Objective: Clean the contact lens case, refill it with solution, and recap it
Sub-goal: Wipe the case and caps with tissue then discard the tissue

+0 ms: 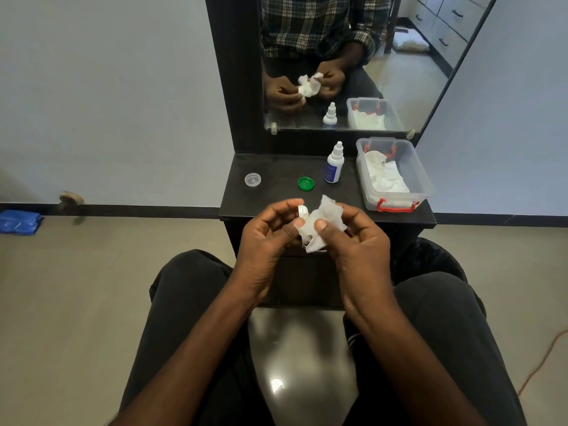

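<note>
My left hand (pixel 270 229) grips the white contact lens case (pixel 301 210) on edge, just in front of the black dresser top (pixel 276 198). My right hand (pixel 356 238) pinches a crumpled white tissue (pixel 322 222) and holds it against the case. Most of the case is hidden by my fingers and the tissue. A green cap (pixel 306 183) and a clear cap (pixel 252 180) lie loose on the dresser top. The solution bottle (pixel 334 164), white with a blue label, stands upright behind the green cap.
A clear plastic box (pixel 422 179) with red latches holds white tissues at the right of the dresser top. A mirror (pixel 353 56) stands behind. My knees are on either side below. A blue cloth (pixel 20 221) lies on the floor at left.
</note>
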